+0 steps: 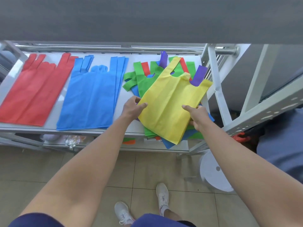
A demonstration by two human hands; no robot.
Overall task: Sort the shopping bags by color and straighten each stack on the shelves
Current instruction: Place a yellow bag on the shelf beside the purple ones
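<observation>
Both of my hands pinch the yellow non-woven fabric shopping bag (170, 102): my left hand (132, 108) holds its left edge, thumb on top and fingers curled beneath, and my right hand (197, 117) grips its right edge the same way. It lies tilted on top of the mixed pile of green, blue, red and purple bags (142, 79) at the right end of the white metal shelf (54, 115). Further left lie the blue bag stack (91, 99) and the red bag stack (32, 90), apart.
</observation>
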